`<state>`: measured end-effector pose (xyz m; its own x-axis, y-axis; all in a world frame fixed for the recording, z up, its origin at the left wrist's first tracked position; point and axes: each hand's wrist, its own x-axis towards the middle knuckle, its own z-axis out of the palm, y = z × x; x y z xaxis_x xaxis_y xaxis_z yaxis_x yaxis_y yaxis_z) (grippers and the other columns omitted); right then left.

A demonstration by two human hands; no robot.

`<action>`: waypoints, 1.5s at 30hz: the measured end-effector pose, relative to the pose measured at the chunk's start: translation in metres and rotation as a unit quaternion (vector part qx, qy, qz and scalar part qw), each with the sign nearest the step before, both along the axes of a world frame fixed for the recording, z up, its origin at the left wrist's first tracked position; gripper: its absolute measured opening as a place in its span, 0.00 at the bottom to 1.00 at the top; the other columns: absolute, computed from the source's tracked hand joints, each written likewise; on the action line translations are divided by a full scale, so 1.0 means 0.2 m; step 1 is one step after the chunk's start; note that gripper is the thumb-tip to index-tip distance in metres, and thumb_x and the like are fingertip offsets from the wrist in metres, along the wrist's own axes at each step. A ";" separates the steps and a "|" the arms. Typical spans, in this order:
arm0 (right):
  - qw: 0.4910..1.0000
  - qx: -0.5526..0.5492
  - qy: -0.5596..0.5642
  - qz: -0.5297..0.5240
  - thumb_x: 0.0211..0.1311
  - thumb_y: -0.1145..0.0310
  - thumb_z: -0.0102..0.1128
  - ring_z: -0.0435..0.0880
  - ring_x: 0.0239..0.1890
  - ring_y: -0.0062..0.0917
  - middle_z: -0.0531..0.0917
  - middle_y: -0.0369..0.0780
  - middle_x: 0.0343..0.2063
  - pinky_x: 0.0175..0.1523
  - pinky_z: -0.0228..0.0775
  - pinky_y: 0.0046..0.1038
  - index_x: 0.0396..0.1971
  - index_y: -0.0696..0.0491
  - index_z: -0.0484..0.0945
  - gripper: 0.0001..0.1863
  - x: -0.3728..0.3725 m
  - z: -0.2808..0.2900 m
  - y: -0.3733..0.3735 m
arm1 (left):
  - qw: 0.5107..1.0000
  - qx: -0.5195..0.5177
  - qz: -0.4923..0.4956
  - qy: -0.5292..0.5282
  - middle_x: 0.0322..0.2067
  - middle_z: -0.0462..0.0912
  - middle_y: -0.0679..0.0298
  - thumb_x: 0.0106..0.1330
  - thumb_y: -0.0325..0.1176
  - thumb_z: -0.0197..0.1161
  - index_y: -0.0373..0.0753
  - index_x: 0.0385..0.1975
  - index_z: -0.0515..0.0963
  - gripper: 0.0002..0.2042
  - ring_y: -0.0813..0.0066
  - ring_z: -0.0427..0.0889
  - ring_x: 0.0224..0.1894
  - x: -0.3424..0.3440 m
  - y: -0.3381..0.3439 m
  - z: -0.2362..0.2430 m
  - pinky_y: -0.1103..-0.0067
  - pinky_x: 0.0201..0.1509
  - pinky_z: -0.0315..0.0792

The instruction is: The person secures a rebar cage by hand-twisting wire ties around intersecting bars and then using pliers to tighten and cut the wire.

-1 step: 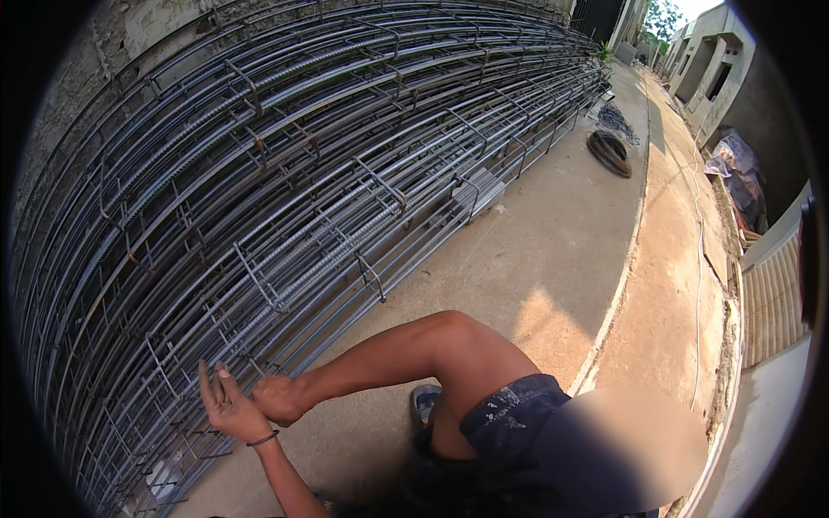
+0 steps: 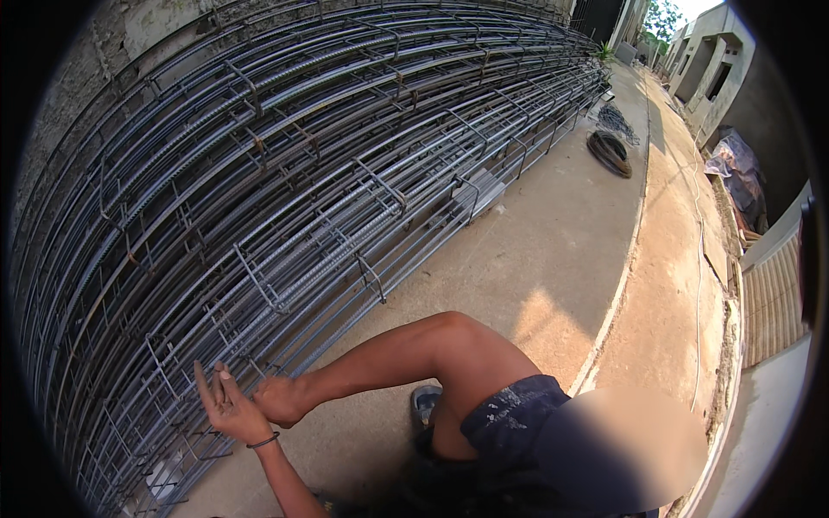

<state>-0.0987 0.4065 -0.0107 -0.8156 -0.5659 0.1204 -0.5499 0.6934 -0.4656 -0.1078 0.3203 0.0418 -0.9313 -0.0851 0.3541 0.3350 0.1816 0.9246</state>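
Note:
Long steel rebar cages (image 2: 345, 242) made of ribbed bars with square stirrups lie stacked from the near left into the distance. At their near edge, my left hand (image 2: 235, 417) has its fingers stretched out toward the bars, and a dark band circles its wrist. I see nothing held in it. Close beside it on the right, my right hand (image 2: 278, 401) is closed in a fist, its elbow bent out over the ground. Whatever the fist may hold is hidden. Behind the hands, bars and stirrups cross closely.
A rough wall (image 2: 147, 34) backs the cages. Pale blocks (image 2: 475, 194) sit beneath them. A coil of dark wire (image 2: 610, 154) lies on the concrete path (image 2: 535, 250), with a loose grey tangle (image 2: 617, 123) beyond. A crumpled tarp (image 2: 737, 173) lies at the right.
My left hand's fingertips have shifted very slightly left. The right hand and the rebar cages look the same.

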 end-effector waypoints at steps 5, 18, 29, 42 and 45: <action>0.984 0.122 -0.022 0.127 0.39 0.73 0.65 0.85 0.35 0.44 0.83 0.53 0.28 0.38 0.77 0.42 0.26 0.61 0.83 0.10 0.02 0.02 0.01 | 0.998 0.036 0.027 0.034 0.53 0.72 0.36 0.67 0.24 0.58 0.35 0.68 0.54 0.31 0.57 0.76 0.56 0.02 -0.17 0.07 0.70 0.60 0.71; 0.933 0.232 -0.205 0.183 0.57 0.64 0.61 0.81 0.42 0.45 0.82 0.51 0.34 0.47 0.73 0.43 0.37 0.59 0.77 0.14 0.02 0.13 0.08 | 0.943 -0.072 0.313 0.081 0.35 0.84 0.52 0.67 0.28 0.59 0.30 0.51 0.75 0.15 0.71 0.85 0.36 0.33 -1.54 0.40 0.77 0.41 0.80; 0.913 0.241 -0.289 0.156 0.60 0.59 0.60 0.80 0.48 0.43 0.82 0.49 0.39 0.53 0.70 0.41 0.49 0.54 0.76 0.20 0.02 0.03 0.05 | 0.721 -0.266 0.424 -0.479 0.31 0.85 0.52 0.49 0.36 0.67 0.38 0.41 0.82 0.18 0.57 0.85 0.36 0.92 -2.22 -0.92 0.68 0.45 0.78; 0.883 0.288 -0.321 0.185 0.62 0.55 0.57 0.80 0.48 0.42 0.82 0.49 0.42 0.54 0.70 0.41 0.51 0.51 0.75 0.22 -0.06 -0.05 -0.02 | 0.632 -0.254 0.589 -0.435 0.37 0.81 0.48 0.53 0.36 0.68 0.36 0.53 0.73 0.26 0.56 0.81 0.41 1.05 -2.10 -0.92 0.67 0.47 0.75; 0.896 0.242 -0.296 0.227 0.62 0.55 0.57 0.80 0.48 0.42 0.82 0.48 0.43 0.54 0.70 0.41 0.52 0.51 0.75 0.22 -0.09 -0.01 -0.07 | 0.872 -0.067 0.436 -0.213 0.44 0.80 0.50 0.59 0.37 0.67 0.37 0.53 0.74 0.23 0.63 0.79 0.45 0.74 -1.86 -0.46 0.71 0.49 0.74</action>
